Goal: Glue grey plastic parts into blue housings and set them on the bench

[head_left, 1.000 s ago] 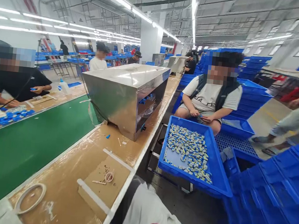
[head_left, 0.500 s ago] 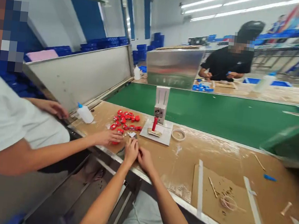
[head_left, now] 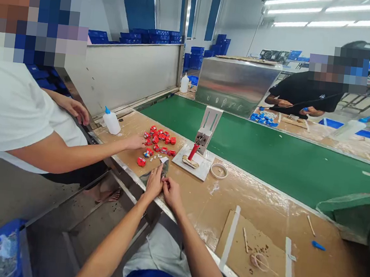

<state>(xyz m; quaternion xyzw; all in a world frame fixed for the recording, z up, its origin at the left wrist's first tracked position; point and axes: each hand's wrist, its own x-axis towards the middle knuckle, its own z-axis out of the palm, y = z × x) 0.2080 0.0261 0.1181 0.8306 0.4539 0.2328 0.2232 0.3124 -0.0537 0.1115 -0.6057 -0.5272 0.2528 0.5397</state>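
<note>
On the far left I see a co-worker in a white T-shirt (head_left: pixel 6 106) leaning in, their hand (head_left: pixel 135 142) resting at the edge of a scatter of small red plastic parts (head_left: pixel 158 142) on the brown cardboard-covered tabletop (head_left: pixel 218 203). A white squeeze bottle with a blue cap (head_left: pixel 111 122) lies tilted just beyond that arm.

My left hand (head_left: pixel 153 183) sits at the near edge of the tabletop, just below the red parts, its fingers (head_left: pixel 158 171) drawn together on a small clear plastic bag (head_left: pixel 162 168) with a white piece at its top. My right hand (head_left: pixel 171 193) is right beside it, touching it, fingers curled in and pinching at the same bag's lower edge; I cannot tell how firm either grip is.

Just right of the bag stands a small metal press with a red handle (head_left: pixel 200 144) on a white base plate (head_left: pixel 198 168), and a roll of clear tape (head_left: pixel 219 170) lies next to that plate. Behind runs the green conveyor belt (head_left: pixel 269 152), with a stainless steel box (head_left: pixel 236 86) across it. Farther right, a person in a black shirt (head_left: pixel 305 94) works at a pile of small blue parts (head_left: pixel 264 117). A taped-down cardboard sheet (head_left: pixel 255 251) lies near my right arm.
</note>
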